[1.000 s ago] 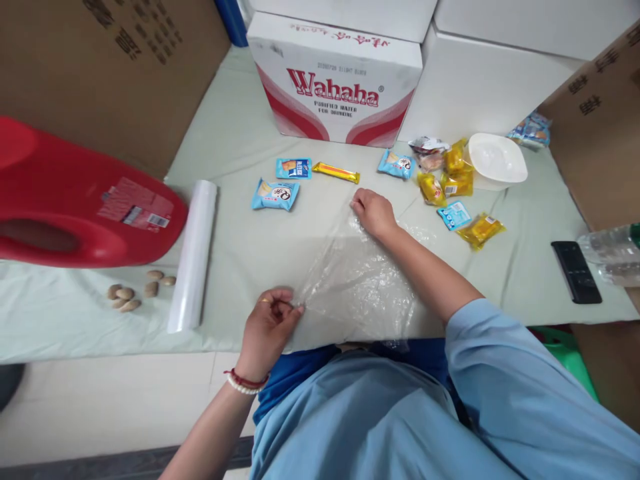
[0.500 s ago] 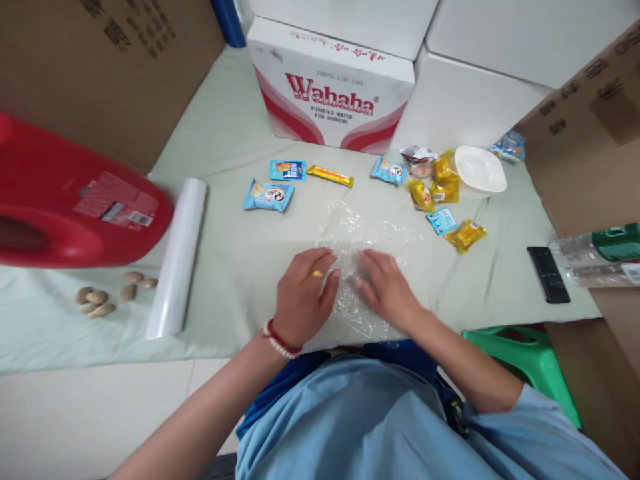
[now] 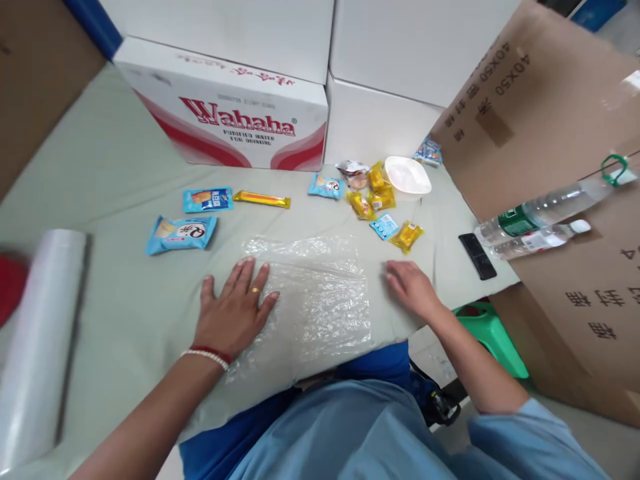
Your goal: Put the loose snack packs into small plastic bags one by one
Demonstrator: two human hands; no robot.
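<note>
A clear plastic sheet [image 3: 320, 293], crinkled on its right half, lies spread on the cloth-covered table in front of me. My left hand [image 3: 233, 307] rests flat on the sheet's left edge, palm down and fingers spread. It wears a ring and a beaded bracelet. Just beyond the sheet's right edge, my right hand [image 3: 411, 287] is low over the table, loosely curled with thumb and fingers apart, and nothing shows in it. Behind the sheet lie a blue snack packet [image 3: 183, 233], a smaller blue packet [image 3: 207, 199] and a yellow stick packet [image 3: 263, 199].
Yellow-wrapped snacks [image 3: 407, 236] and a white bowl [image 3: 407, 179] are at the back right. A Wahaha carton [image 3: 235, 120] stands behind. To the right are a black phone-like device [image 3: 478, 256] and two plastic bottles [image 3: 543, 210]. A plastic roll [image 3: 45, 333] lies left.
My hands have moved apart, the left to the sheet's left edge and the right off its right side. The sheet now lies flatter and wider. My view has turned to the right.
</note>
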